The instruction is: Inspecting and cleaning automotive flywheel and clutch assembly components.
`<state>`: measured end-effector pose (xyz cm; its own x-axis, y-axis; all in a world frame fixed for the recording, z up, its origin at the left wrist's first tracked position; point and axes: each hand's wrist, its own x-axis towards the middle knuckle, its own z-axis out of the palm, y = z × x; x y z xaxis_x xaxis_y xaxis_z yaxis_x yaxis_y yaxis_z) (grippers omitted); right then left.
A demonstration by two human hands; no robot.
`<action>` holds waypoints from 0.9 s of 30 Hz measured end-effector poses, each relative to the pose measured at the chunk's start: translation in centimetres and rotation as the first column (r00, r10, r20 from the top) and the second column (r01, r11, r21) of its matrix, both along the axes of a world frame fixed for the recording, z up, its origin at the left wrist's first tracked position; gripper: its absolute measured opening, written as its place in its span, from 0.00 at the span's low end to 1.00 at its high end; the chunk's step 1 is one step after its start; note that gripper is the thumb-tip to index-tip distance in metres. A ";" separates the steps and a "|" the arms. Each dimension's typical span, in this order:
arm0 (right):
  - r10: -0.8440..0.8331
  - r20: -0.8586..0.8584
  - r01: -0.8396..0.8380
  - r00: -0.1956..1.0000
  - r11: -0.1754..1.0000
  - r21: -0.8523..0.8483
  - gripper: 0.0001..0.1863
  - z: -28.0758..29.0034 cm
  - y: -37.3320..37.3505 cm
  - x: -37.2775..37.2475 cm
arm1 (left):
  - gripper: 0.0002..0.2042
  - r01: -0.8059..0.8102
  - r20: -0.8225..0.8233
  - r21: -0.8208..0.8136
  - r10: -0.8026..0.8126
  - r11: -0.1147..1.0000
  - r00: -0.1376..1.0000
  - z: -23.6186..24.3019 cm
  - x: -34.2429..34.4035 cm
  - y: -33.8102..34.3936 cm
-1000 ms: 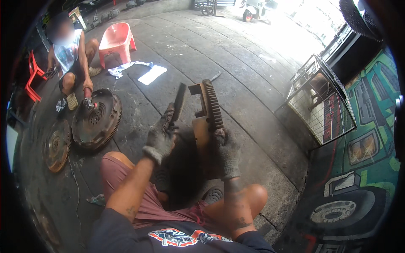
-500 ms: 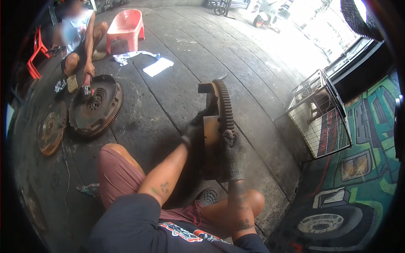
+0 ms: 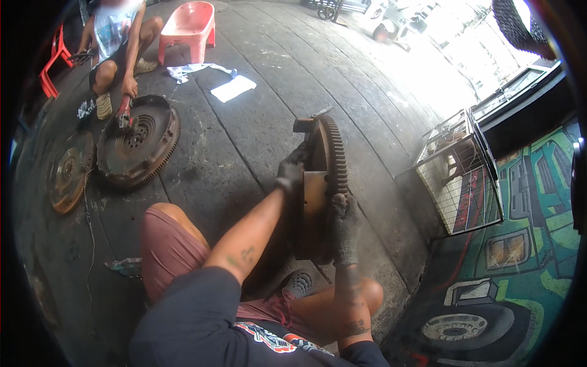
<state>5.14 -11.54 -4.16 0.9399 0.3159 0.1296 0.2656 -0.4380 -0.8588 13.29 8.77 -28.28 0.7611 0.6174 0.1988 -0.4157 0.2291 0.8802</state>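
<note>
I hold a rusty toothed flywheel [image 3: 335, 153] upright between my knees, seen edge-on with its teeth facing right. My gloved right hand [image 3: 343, 227] grips its rim on the near right side. My gloved left hand [image 3: 292, 170] reaches against the wheel's left face, beside a projecting block; its fingers are partly hidden, and whatever they hold is out of sight. My grey slotted shoe [image 3: 299, 282] shows below the wheel.
A co-worker [image 3: 119, 46] squats at upper left with a red tool [image 3: 124, 113] on a large flywheel [image 3: 153, 156]; another disc [image 3: 64, 189] lies beside it. Around are red chairs [image 3: 186, 27], white cloths [image 3: 232, 88], a wire cage [image 3: 461, 183], a painted wall [image 3: 526, 177] and a scooter [image 3: 391, 30].
My left hand has moved right from holding a dark flat bar in the open to behind the flywheel, where the bar is hidden. The flywheel has shifted slightly right in view.
</note>
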 end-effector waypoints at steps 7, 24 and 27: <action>-0.059 0.072 0.065 0.996 0.995 -0.079 0.17 -0.8 -2.5 2.5 | 0.18 0.268 0.186 -0.881 -0.236 0.389 0.954 4.2 -5.9 -10.7; -0.030 0.027 0.032 0.999 0.998 -0.052 0.21 0.6 -0.7 3.3 | 0.13 0.153 -0.085 -0.454 -0.213 0.878 0.973 4.3 -5.0 -6.7; -0.041 -0.025 0.039 0.999 0.997 -0.071 0.21 0.7 0.5 2.5 | 0.14 0.318 0.152 -0.661 -0.294 0.680 0.944 4.2 -4.3 -4.9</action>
<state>7.66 -11.04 -3.45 0.9547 0.2855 0.0839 0.2248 -0.5072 -0.8320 9.02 3.91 -24.11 0.9326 0.3297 -0.1467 -0.2393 0.8694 0.4323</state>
